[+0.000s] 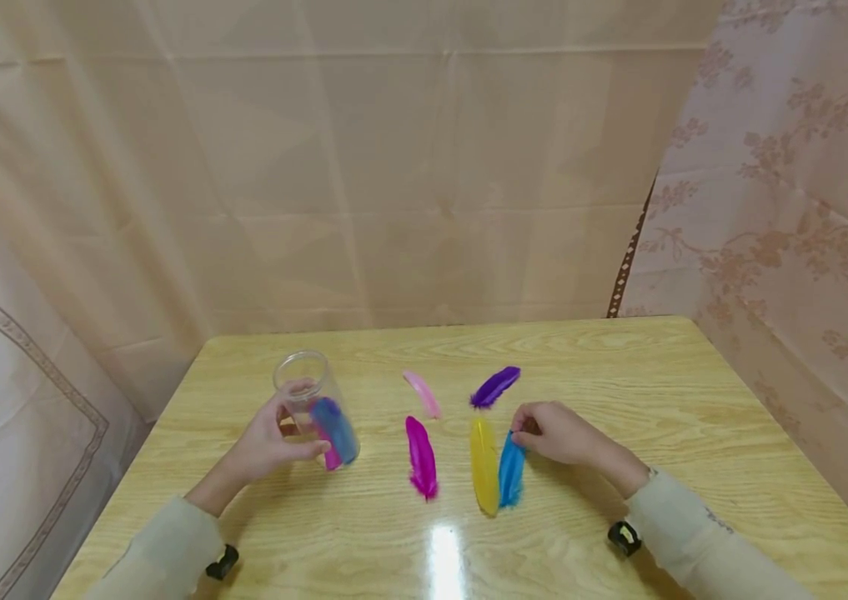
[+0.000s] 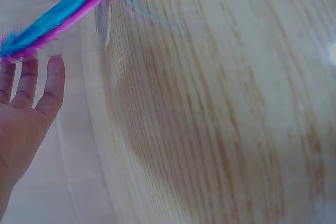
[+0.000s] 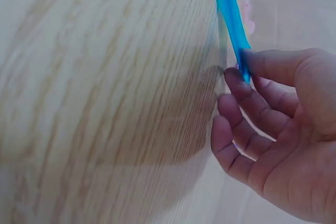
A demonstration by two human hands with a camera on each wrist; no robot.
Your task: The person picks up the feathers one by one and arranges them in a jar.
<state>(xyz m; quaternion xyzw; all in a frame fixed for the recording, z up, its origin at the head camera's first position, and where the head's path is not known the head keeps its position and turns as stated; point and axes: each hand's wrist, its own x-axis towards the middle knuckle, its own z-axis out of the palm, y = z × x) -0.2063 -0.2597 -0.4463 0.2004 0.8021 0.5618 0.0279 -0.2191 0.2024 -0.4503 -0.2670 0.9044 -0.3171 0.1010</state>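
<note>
My left hand point(image 1: 273, 437) grips a clear plastic cup point(image 1: 303, 364), tilted, on the left side of the table. Inside the cup lie a blue feather point(image 2: 55, 14) and a magenta feather point(image 2: 79, 17). On the right, my right hand point(image 1: 559, 432) pinches the upper tip of another blue feather point(image 1: 511, 475) between thumb and index finger, seen closely in the right wrist view point(image 3: 231, 14). Just left of that feather lies a yellow feather point(image 1: 484, 467). Above them is a purple feather point(image 1: 495, 387).
A second magenta feather point(image 1: 421, 458) and a small pale pink feather point(image 1: 422, 393) lie mid-table between the hands. The wooden table point(image 1: 363, 542) ends at a beige curtain point(image 1: 408, 208) behind. Patterned cloth point(image 1: 806, 208) hangs on the right.
</note>
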